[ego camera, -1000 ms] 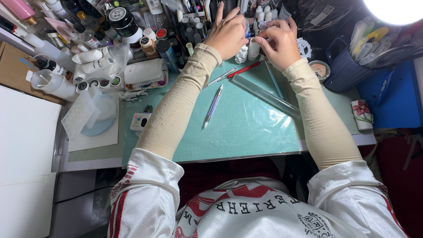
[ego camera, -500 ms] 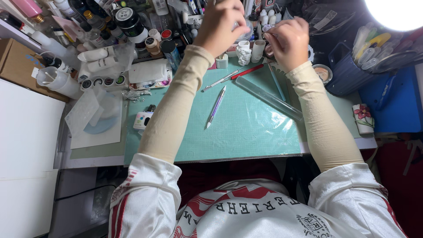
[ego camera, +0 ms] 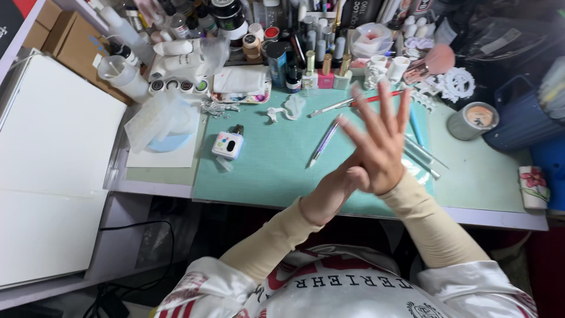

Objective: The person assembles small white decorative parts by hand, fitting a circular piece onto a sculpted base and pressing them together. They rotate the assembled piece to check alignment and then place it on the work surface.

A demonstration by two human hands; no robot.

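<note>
Left hand (ego camera: 329, 191) and right hand (ego camera: 379, 147), fingers spread, press together, empty, above the surface's (ego camera: 265, 171) open near edge; bottles (ego camera: 306, 59) crowd the far edge.

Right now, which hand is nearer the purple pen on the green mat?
Left. The left hand lies pressed against the right, just below the purple pen tip. The right hand, fingers spread, sits to the pen's right. Close call, since the hands overlap.

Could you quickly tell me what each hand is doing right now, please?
Left hand: pressed against the right palm; open or closed cannot be told, nothing seen in it.
Right hand: open, fingers spread, holding nothing.
</note>
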